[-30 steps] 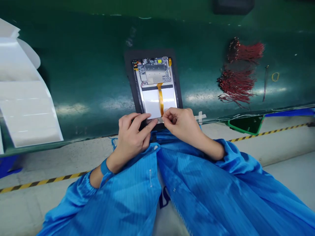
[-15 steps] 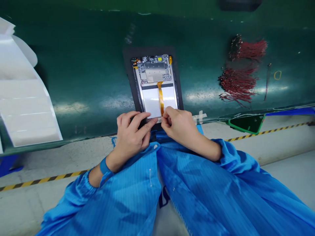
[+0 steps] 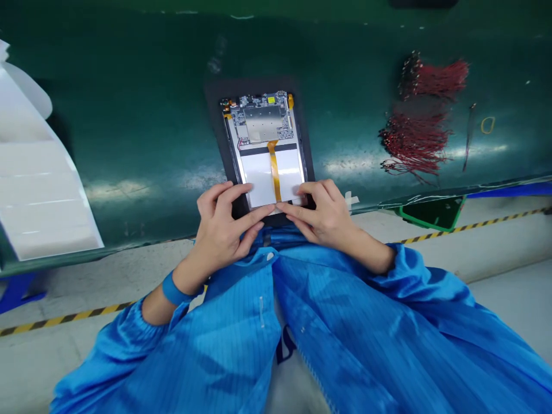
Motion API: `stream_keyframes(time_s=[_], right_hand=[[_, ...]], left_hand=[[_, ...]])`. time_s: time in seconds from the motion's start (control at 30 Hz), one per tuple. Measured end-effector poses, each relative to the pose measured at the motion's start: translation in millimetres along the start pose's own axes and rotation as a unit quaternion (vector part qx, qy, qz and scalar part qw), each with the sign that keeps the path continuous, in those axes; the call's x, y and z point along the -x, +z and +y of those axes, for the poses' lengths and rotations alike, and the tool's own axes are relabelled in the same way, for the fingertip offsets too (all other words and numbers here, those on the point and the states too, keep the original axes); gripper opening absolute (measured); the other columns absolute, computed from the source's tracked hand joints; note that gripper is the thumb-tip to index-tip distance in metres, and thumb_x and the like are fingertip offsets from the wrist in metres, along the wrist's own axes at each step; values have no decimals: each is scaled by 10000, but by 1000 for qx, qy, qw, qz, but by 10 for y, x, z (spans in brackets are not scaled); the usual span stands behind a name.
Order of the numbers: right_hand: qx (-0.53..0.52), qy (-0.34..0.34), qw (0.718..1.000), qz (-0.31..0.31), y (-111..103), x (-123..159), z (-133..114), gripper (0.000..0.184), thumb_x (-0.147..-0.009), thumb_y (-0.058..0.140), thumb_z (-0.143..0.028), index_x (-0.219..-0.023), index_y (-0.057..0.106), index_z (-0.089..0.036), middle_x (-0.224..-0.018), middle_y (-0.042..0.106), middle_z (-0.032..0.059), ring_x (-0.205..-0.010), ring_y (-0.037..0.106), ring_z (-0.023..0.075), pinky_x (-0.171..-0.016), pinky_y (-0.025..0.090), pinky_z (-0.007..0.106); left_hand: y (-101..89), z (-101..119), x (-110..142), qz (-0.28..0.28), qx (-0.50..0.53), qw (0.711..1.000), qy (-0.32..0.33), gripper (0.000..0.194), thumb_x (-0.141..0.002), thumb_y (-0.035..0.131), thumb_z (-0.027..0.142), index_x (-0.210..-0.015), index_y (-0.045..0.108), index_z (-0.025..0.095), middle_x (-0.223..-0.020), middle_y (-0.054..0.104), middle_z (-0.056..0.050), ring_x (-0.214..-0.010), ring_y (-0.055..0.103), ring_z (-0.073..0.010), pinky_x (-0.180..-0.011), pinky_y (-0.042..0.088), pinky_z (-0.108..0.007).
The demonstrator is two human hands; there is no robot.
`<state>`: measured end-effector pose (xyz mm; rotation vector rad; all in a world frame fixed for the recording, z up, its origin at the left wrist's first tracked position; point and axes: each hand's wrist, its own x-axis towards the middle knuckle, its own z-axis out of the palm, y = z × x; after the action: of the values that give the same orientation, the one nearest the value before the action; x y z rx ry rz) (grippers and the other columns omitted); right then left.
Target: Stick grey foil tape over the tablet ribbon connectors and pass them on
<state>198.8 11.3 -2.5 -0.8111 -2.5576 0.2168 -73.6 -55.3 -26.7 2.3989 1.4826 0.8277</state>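
tablet assembly (image 3: 259,151): internals in place, back uncovered

location: flat on a dark sheet (image 3: 216,98) atop the green bench (image 3: 146,115), before the person, its near end close to the bench edge.

done: circuit board (image 3: 263,123) is seated at the far end. amber flex ribbon (image 3: 275,172) is laid from the board across a white panel (image 3: 257,172), judged to be the battery, to the near end.

left: no rear cover is fitted. the ribbon's foot is judged to be the spot under work; whether it is fully secured cannot be told, as fingertips hide it.

hands: left hand (image 3: 222,221) and right hand (image 3: 323,213) are both unclenched, fingers spread, index tips meeting or nearly so at the ribbon's foot. other fingertips rest on or near the white panel. no grasped item is visible in either.

surroundings: two red wire bundles (image 3: 416,141) and a yellow band (image 3: 487,125) lie well apart to the right.
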Motion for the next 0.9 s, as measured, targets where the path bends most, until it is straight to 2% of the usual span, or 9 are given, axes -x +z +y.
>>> stream_keyframes(time_s=[0.13, 0.23, 0.33, 0.47, 0.57, 0.67, 0.77, 0.83, 0.9], right_hand=[[-16, 52, 998, -6, 13, 107, 45, 321, -1000, 685, -319, -1314, 748, -345, -1229, 590, 101, -1056, 512, 260, -855, 459, 422], [-39, 95, 995, -6, -2, 114, 1, 271, -997, 690, -357, -1250, 780, -316, -1249, 585, 110, -1090, 521, 272, -875, 457, 436], [-18, 59, 998, 19, 27, 129, -20, 307, -989, 707, -385, -1271, 761, -278, -1315, 592, 126, -1118, 510, 281, -886, 457, 440], [13, -21, 998, 61, 111, 227, 37, 325, -979, 702, -271, -1297, 729, -339, -1338, 629, 80, -1126, 490, 256, -885, 440, 405], [21, 8, 999, 41, 185, 275, 31, 368, -985, 671, -227, -1307, 726, -396, -1382, 630, 65, -1175, 485, 262, -914, 421, 415], [33, 54, 998, 18, 254, 242, -45, 379, -1013, 642, -251, -1329, 721, -444, -1430, 614, 68, -1227, 472, 277, -935, 407, 428], [43, 44, 998, -17, 268, 183, -44, 411, -1027, 629, -252, -1365, 701, -475, -1444, 613, 49, -1262, 459, 269, -942, 405, 413], [15, 21, 999, -19, 188, 192, 76, 408, -1033, 601, -229, -1333, 716, -480, -1428, 616, 25, -1283, 467, 254, -991, 415, 417], [-20, 32, 999, 29, 11, 272, 307, 381, -1040, 544, -210, -1291, 737, -422, -1368, 625, 36, -1268, 505, 239, -1040, 433, 432]], left_hand=[[-102, -30, 51, -20, -27, 999, -2, 471, -943, 732, 298, -1405, 686, 376, -1581, 449, -103, -1434, 409, -415, -1150, 420, -651], [-126, 22, 53, -22, -35, 999, -4, 466, -938, 748, 299, -1398, 684, 331, -1568, 463, -126, -1429, 415, -421, -1140, 440, -641], [-74, 69, 47, -6, -52, 998, 17, 519, -921, 781, 303, -1425, 657, 311, -1514, 539, -139, -1393, 459, -408, -1115, 467, -609], [-23, 40, 78, 1, -85, 994, 73, 532, -926, 787, 255, -1433, 646, 328, -1412, 649, -112, -1316, 562, -348, -1096, 491, -544], [-39, -13, 84, -12, -71, 993, 92, 537, -945, 758, 231, -1456, 627, 331, -1409, 671, -99, -1315, 608, -327, -1093, 516, -519], [-55, -42, 13, -19, -52, 995, 84, 614, -935, 747, 217, -1513, 582, 342, -1430, 670, -105, -1321, 621, -375, -1059, 538, -575], [-48, -37, -117, -54, -43, 994, 84, 699, -918, 708, 211, -1578, 524, 350, -1508, 626, -124, -1340, 602, -454, -1057, 509, -687], [-42, -30, -190, -89, -36, 991, 90, 765, -905, 686, 210, -1620, 470, 372, -1572, 582, -110, -1375, 584, -466, -1086, 487, -707], [-41, -34, -220, -116, -27, 989, 89, 804, -897, 671, 199, -1640, 436, 400, -1600, 561, -84, -1407, 572, -453, -1118, 478, -689]])
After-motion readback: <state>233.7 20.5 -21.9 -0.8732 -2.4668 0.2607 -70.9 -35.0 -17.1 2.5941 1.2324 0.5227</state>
